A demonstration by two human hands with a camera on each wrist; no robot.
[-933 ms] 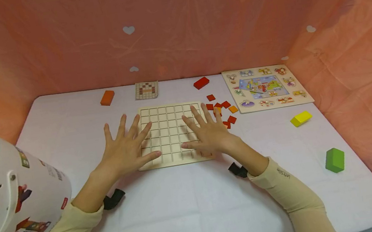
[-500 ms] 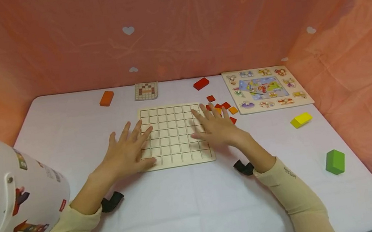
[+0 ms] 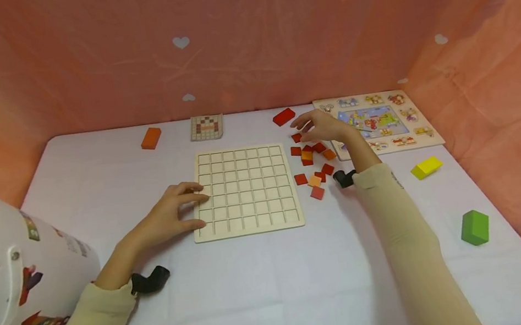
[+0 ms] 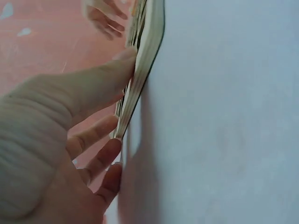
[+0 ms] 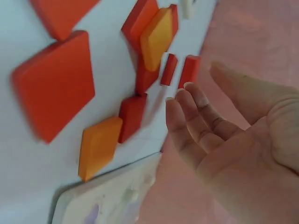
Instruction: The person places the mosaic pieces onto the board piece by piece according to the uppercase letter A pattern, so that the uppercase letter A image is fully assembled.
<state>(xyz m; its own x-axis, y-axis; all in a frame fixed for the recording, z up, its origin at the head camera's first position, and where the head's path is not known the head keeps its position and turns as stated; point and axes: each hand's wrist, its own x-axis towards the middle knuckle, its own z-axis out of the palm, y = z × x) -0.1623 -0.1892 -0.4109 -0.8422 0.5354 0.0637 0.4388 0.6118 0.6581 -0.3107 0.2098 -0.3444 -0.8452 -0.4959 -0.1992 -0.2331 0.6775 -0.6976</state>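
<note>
My left hand (image 3: 168,214) rests at the left edge of a pale wooden grid board (image 3: 244,189), thumb and fingers spread along that side. In the left wrist view, the thumb lies against the rim of the board (image 4: 147,51) and the other fingertips are right at its edge. Farther back, my right hand (image 3: 320,125) hovers over a red square tile (image 3: 296,138), fingers loosely bent. The right wrist view shows nothing between its fingers (image 5: 187,126). Nearby lie several red tiles (image 3: 300,179) and orange tiles (image 3: 329,154), some overlapping.
Along the back are an orange block (image 3: 151,138), a small pattern card (image 3: 207,128), a red block (image 3: 284,117) and an animal puzzle board (image 3: 416,135). A yellow block (image 3: 426,167) and green block (image 3: 475,228) stand right; a white bucket (image 3: 55,269) stands left.
My right hand has moved off the board, back and right, to above the loose tiles, its fingers more bent. The left hand has drawn slightly left and its fingers have closed together somewhat.
</note>
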